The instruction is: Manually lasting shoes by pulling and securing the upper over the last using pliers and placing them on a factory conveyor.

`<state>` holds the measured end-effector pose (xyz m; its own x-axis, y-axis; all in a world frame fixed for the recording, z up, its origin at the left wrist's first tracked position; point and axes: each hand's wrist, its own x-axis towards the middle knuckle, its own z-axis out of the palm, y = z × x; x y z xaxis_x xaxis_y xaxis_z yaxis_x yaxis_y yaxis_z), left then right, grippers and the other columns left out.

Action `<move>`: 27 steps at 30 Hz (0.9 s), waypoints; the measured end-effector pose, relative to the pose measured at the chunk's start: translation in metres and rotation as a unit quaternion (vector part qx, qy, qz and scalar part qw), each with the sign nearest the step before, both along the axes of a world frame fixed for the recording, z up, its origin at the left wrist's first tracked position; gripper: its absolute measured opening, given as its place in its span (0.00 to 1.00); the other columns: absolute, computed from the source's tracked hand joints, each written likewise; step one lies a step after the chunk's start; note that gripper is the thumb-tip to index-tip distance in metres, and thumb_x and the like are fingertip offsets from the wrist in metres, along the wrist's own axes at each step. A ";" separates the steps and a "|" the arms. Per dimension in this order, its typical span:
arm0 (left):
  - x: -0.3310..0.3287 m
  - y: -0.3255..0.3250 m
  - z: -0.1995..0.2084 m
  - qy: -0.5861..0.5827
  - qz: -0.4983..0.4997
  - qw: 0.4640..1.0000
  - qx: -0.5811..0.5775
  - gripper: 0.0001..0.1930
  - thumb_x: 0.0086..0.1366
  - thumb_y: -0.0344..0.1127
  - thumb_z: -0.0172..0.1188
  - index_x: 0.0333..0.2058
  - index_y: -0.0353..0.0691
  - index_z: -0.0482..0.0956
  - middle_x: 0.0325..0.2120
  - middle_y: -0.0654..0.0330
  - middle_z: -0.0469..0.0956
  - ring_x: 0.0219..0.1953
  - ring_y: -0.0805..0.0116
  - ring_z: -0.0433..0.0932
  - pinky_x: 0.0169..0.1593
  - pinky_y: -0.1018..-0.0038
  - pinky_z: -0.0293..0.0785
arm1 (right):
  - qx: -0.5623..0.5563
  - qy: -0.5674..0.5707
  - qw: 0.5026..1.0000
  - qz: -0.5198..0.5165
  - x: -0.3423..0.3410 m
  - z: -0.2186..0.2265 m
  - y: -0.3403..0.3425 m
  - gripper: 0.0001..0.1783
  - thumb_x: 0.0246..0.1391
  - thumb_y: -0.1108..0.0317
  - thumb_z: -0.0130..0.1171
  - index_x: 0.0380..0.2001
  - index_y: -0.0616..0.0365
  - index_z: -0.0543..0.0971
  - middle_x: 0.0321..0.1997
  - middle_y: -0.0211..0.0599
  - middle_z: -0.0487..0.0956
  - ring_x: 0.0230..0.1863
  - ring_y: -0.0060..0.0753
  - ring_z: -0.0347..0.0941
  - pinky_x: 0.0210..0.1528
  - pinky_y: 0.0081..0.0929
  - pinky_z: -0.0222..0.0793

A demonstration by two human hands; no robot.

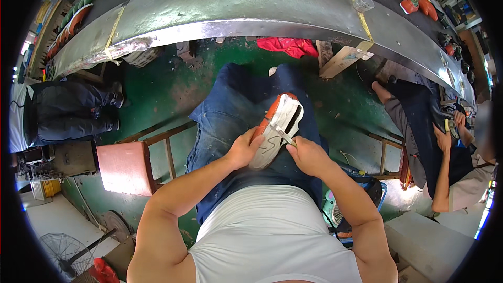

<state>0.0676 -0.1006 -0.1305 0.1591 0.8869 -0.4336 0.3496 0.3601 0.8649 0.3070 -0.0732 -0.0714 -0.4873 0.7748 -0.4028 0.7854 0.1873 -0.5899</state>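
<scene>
Over my lap, a shoe (272, 147) with an orange-red side and a whitish underside points away from me. A dark curved mark runs on its pale face, and a dark gap shows along its right edge. My left hand (244, 149) is closed on the shoe's left side. My right hand (309, 156) grips a slim tool (283, 134) with a pale metal-looking end, which lies across the shoe's middle. Its exact kind I cannot make out. Beneath the shoe are my legs in a dark blue apron or trousers (222, 110).
Ahead runs a long metal-topped bench (236, 5), with orange-red shoe parts (416, 5) and a clear cup (363, 2) on it. Red cloth (288, 46) lies underneath. A padded stool (124, 167) stands left, near another person's legs (73, 110). At right sits a co-worker (450, 152) handling a shoe.
</scene>
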 end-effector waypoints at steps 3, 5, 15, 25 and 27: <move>-0.007 -0.001 -0.004 -0.075 -0.013 0.997 -0.030 0.34 0.68 0.44 0.59 0.68 0.36 0.59 0.52 0.43 0.78 0.57 0.50 0.76 0.61 0.64 0.68 | -0.034 0.106 0.994 -0.019 -0.002 0.025 0.001 0.21 0.68 0.54 0.47 0.41 0.65 0.73 0.39 0.59 0.79 0.44 0.63 0.76 0.45 0.53 0.70; -0.007 -0.010 0.004 -0.031 -0.071 0.996 0.033 0.41 0.64 0.44 0.62 0.70 0.38 0.52 0.51 0.43 0.78 0.57 0.50 0.76 0.62 0.63 0.68 | -0.017 0.069 0.997 0.006 0.000 0.011 -0.010 0.21 0.68 0.53 0.46 0.40 0.65 0.73 0.40 0.59 0.79 0.44 0.63 0.76 0.45 0.53 0.70; -0.028 0.045 0.142 0.192 -0.179 0.936 0.236 0.45 0.51 0.34 0.74 0.64 0.39 0.57 0.45 0.46 0.82 0.46 0.48 0.83 0.51 0.64 0.78 | -0.105 0.277 0.912 -0.285 0.045 -0.010 -0.038 0.24 0.72 0.52 0.41 0.40 0.63 0.75 0.28 0.35 0.79 0.30 0.25 0.77 0.35 0.26 0.73; 0.033 0.108 0.099 0.015 -0.038 0.996 0.077 0.32 0.54 0.34 0.77 0.54 0.34 0.71 0.42 0.52 0.81 0.44 0.69 0.80 0.47 0.71 0.78 | -0.135 0.267 0.901 -0.315 0.055 -0.013 -0.045 0.23 0.71 0.52 0.46 0.39 0.64 0.75 0.29 0.38 0.80 0.31 0.29 0.78 0.37 0.29 0.73; 0.026 0.102 0.034 0.056 -0.092 0.994 0.008 0.35 0.53 0.37 0.77 0.57 0.32 0.71 0.44 0.54 0.80 0.47 0.68 0.79 0.52 0.71 0.76 | -0.077 0.183 0.946 -0.256 0.052 -0.011 -0.045 0.19 0.66 0.55 0.53 0.40 0.64 0.75 0.29 0.41 0.80 0.32 0.34 0.79 0.38 0.32 0.73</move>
